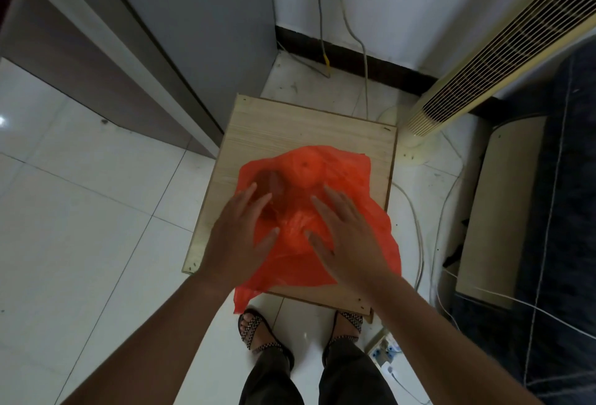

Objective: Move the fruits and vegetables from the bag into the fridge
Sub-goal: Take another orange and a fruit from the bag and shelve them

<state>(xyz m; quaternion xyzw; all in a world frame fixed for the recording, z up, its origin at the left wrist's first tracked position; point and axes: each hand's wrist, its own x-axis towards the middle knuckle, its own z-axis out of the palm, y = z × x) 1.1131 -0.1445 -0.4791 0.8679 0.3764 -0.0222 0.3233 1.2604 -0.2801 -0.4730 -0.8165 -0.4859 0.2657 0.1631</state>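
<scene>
The bag [351, 172] lies slumped on the bench [290, 127], its thin red film draped over the produce. A round orange fruit [304, 172] shows through at the far side, with a darker item [271, 183] just left of it. The fridge [209, 17] stands far left, door closed.

Both hands are over the near half of the bag. The left grip [238, 236] and the right grip [348, 236] are spread, fingers straight and apart, pinching nothing. Whether the fingertips already touch the film I cannot tell.

The step in hand looks to be opening the bag. Nothing seems to be out yet.

- Find the mouth first. It is not plainly visible, and the loose tail hanging off the near edge may be a handle.
- Part the film with both grips, pulling outward rather than up, so the fruit does not roll off the bench.
- Keep one grip on the film while the other lifts an item out.
- The fridge door will need a free hand, so take one piece at a time.
</scene>
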